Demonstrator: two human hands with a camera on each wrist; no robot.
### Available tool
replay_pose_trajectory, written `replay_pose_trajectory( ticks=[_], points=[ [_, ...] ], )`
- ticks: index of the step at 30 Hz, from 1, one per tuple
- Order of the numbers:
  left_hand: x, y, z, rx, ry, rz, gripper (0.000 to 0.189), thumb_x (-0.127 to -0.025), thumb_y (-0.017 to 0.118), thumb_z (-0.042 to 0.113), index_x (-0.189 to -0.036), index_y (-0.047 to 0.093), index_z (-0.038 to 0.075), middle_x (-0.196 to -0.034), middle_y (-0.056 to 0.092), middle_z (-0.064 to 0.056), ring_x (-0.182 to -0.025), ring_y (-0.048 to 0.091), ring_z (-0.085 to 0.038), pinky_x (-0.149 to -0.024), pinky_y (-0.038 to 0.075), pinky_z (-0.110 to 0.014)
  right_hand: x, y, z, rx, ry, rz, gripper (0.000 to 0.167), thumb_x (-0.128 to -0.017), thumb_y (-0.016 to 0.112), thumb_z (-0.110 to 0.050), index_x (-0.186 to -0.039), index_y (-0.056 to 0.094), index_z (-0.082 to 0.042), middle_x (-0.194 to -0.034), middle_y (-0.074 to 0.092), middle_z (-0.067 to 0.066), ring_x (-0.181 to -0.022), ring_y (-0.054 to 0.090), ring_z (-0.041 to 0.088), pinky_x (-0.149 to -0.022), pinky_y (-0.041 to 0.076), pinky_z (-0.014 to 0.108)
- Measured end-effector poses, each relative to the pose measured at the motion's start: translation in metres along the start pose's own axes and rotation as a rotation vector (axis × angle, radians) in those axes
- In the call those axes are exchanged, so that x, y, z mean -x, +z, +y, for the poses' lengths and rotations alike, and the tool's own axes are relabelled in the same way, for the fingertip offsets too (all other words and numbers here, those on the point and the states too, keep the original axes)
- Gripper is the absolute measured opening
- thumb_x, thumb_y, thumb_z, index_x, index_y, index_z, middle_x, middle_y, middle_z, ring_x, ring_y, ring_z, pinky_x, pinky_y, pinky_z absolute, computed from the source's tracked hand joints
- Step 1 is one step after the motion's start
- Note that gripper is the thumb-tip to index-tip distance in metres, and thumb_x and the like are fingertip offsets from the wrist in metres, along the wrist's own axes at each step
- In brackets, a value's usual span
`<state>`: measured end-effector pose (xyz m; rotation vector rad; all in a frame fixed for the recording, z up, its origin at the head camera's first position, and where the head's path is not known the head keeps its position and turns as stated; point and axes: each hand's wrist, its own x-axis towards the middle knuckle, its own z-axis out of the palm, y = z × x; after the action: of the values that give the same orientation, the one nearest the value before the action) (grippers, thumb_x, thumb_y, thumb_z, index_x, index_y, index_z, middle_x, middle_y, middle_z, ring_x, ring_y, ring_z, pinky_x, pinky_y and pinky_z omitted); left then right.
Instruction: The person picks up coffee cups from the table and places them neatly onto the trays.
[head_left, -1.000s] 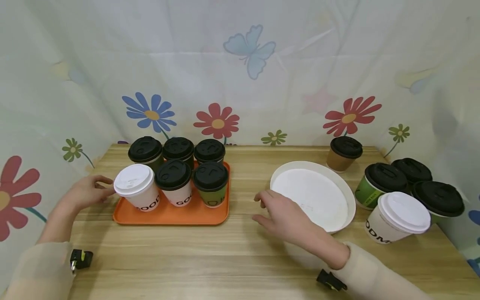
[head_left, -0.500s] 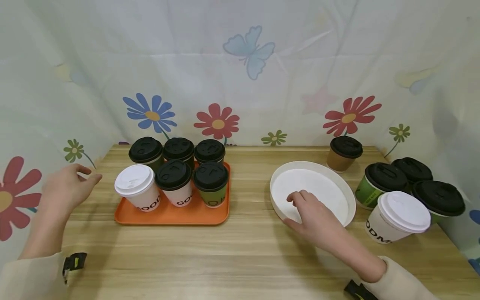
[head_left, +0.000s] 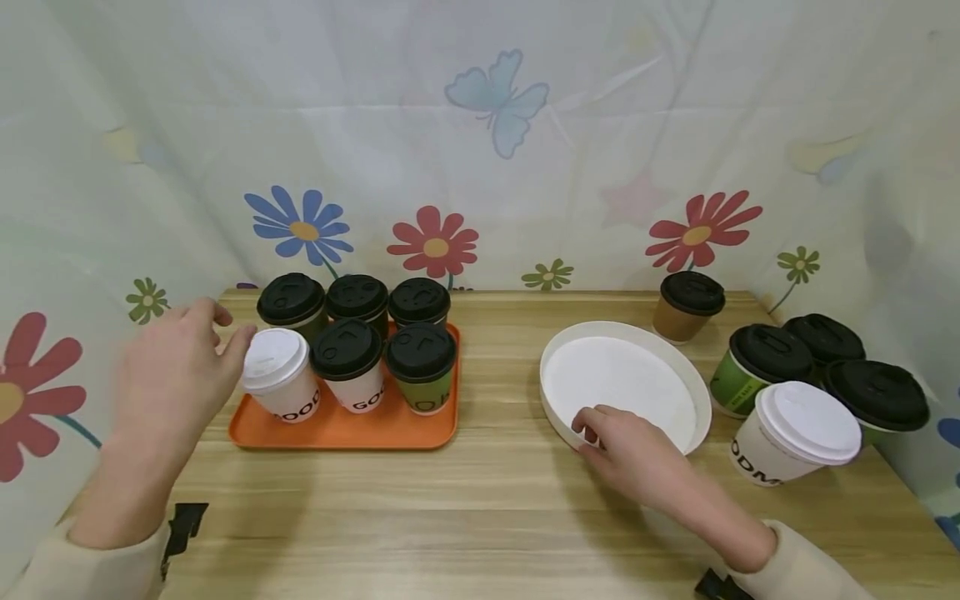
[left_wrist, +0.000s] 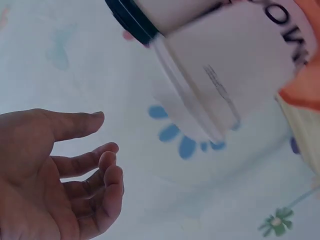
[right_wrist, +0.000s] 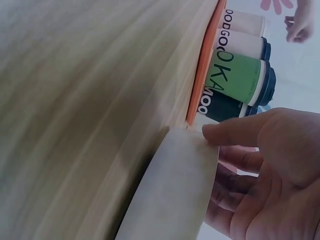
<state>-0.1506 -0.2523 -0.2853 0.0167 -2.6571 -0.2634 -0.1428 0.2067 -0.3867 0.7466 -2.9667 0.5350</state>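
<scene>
My left hand (head_left: 176, 367) is raised at the left side of the orange tray (head_left: 337, 435), its fingers loosely bent and holding nothing. Nearest to it stands a paper coffee cup with a white lid (head_left: 276, 367); the left wrist view shows a gap between the hand and this white cup (left_wrist: 240, 75). My right hand (head_left: 637, 458) is at the near-left rim of a round white tray (head_left: 622, 375). In the right wrist view, the thumb lies at the outside of the white wall (right_wrist: 175, 185) and the bent fingers reach behind it, pinching the rim.
Several black-lidded cups, among them a green one (head_left: 422, 367), stand with the white-lidded cup on the orange tray. Behind the round tray is a brown cup (head_left: 678, 321). More cups, including another white-lidded one (head_left: 795, 433), crowd the right edge. A flowered curtain (head_left: 495, 167) backs the table.
My left hand drew away from the white-lidded cup, then rose and came back rightward beside it. My right hand moved right and down to the round tray's near rim. The cups stayed put.
</scene>
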Motion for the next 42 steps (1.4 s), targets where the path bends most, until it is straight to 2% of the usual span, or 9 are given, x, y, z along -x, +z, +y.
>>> replay_pose_trajectory(
  ticks=[7,10,14,18,24,28,32,38,42],
  points=[
    [0.006,0.003,0.043,0.087,0.131,-0.026,0.032,-0.096,0.073,0.027,-0.104,0.065,-0.003,-0.085,0.065,-0.019,-0.063,0.058,-0.031,-0.049,0.045,-0.043,-0.001,0.001,-0.003,0.012,-0.017,0.013,0.017,-0.088,0.076,0.0,-0.099,0.068,-0.01,-0.081,0.062,-0.007,-0.073,0.06,0.01,-0.063,0.051,0.033],
    [0.006,0.005,0.058,0.126,0.174,-0.063,0.03,-0.097,0.073,0.027,-0.104,0.066,-0.001,-0.084,0.064,-0.014,-0.065,0.058,-0.027,-0.053,0.046,-0.041,-0.001,0.002,-0.004,0.02,-0.026,0.024,0.017,-0.088,0.076,0.001,-0.099,0.069,-0.01,-0.082,0.063,-0.006,-0.074,0.061,0.01,-0.063,0.052,0.033],
    [0.009,0.009,0.081,0.195,0.241,-0.054,0.024,-0.095,0.076,0.022,-0.1,0.068,0.0,-0.085,0.063,-0.011,-0.073,0.059,-0.026,-0.059,0.05,-0.042,-0.001,0.003,-0.005,0.027,-0.034,0.039,0.017,-0.088,0.076,0.001,-0.099,0.069,-0.01,-0.082,0.063,-0.006,-0.074,0.061,0.011,-0.063,0.052,0.033],
    [0.012,0.017,0.105,0.29,0.335,-0.035,0.019,-0.092,0.079,0.016,-0.098,0.069,0.001,-0.088,0.063,-0.01,-0.075,0.059,-0.023,-0.062,0.052,-0.037,0.0,0.004,-0.006,0.021,-0.028,0.047,0.018,-0.087,0.077,0.002,-0.099,0.07,-0.01,-0.082,0.063,-0.006,-0.073,0.06,0.01,-0.063,0.052,0.032],
    [0.023,0.031,0.139,0.332,0.486,-0.055,0.019,-0.09,0.082,0.017,-0.096,0.071,0.003,-0.09,0.063,-0.005,-0.074,0.058,-0.017,-0.064,0.053,-0.029,-0.001,0.006,-0.009,0.004,-0.044,0.044,0.018,-0.087,0.077,0.002,-0.098,0.07,-0.011,-0.084,0.063,-0.008,-0.074,0.059,0.009,-0.064,0.052,0.032],
    [0.03,0.047,0.161,0.353,0.56,-0.145,0.02,-0.091,0.082,0.022,-0.098,0.072,0.006,-0.092,0.063,-0.002,-0.078,0.059,-0.016,-0.068,0.054,-0.03,-0.002,0.007,-0.011,0.004,-0.054,0.049,0.019,-0.087,0.077,0.002,-0.099,0.07,-0.011,-0.085,0.064,-0.007,-0.076,0.061,0.01,-0.066,0.053,0.033],
    [0.033,0.068,0.177,0.402,0.589,-0.289,0.023,-0.093,0.08,0.025,-0.103,0.072,0.006,-0.097,0.065,-0.004,-0.083,0.063,-0.017,-0.072,0.055,-0.031,-0.002,0.007,-0.013,0.001,-0.056,0.042,0.019,-0.087,0.077,0.002,-0.101,0.071,-0.009,-0.086,0.065,-0.005,-0.076,0.062,0.011,-0.067,0.053,0.033],
    [0.034,0.102,0.194,0.453,0.533,-0.538,0.035,-0.096,0.075,0.03,-0.117,0.069,0.003,-0.108,0.065,-0.008,-0.094,0.065,-0.021,-0.077,0.056,-0.033,0.002,0.009,-0.013,-0.024,-0.097,0.0,0.023,-0.087,0.073,0.004,-0.109,0.071,-0.003,-0.091,0.066,-0.002,-0.082,0.064,0.015,-0.072,0.056,0.036],
    [0.029,0.118,0.201,0.431,0.487,-0.586,0.049,-0.097,0.074,0.035,-0.127,0.064,-0.002,-0.115,0.063,-0.013,-0.097,0.065,-0.025,-0.081,0.056,-0.037,0.003,0.009,-0.011,-0.028,-0.154,-0.015,0.032,-0.085,0.067,0.009,-0.115,0.068,0.002,-0.097,0.067,0.003,-0.088,0.065,0.019,-0.077,0.056,0.039]
  ],
)
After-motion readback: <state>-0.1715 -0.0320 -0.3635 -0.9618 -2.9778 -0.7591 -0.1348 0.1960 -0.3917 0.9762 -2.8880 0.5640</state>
